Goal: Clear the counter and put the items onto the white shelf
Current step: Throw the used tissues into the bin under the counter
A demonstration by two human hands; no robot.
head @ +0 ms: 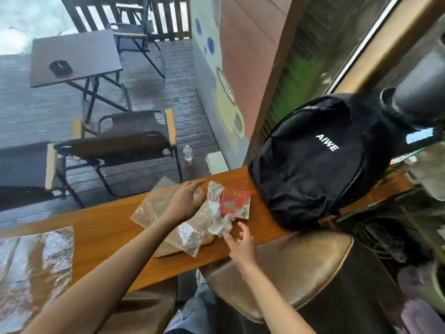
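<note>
Head view: on the wooden table (103,225), a red packet (234,201) lies just left of the black backpack (313,169). The left hand (184,201), grip spread, rests flat on a clear plastic bag (168,220) beside the packet. The right hand (240,244), fingers loosely spread, touches crumpled plastic (221,225) below the packet.
</note>
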